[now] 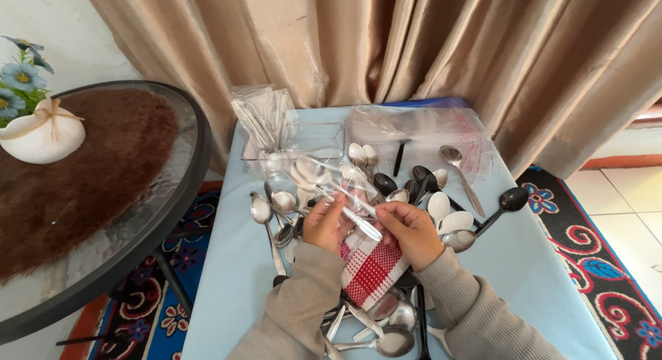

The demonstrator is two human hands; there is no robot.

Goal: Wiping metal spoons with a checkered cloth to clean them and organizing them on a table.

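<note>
Head view: left hand (pixel 323 225) and right hand (pixel 412 232) both pinch a clear plastic bag of spoons (pixel 331 184) over a red checked cloth (pixel 371 274).

Spoons (pixel 441 212) heaped on table (pixel 552 277); bag stack (pixel 420 129) behind them; round table (pixel 103 194) left, vase (pixel 43 136) on it.

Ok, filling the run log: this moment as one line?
left hand: holds clear bag of spoons | right hand: holds bag, over red checked cloth | table: loose spoons
</note>
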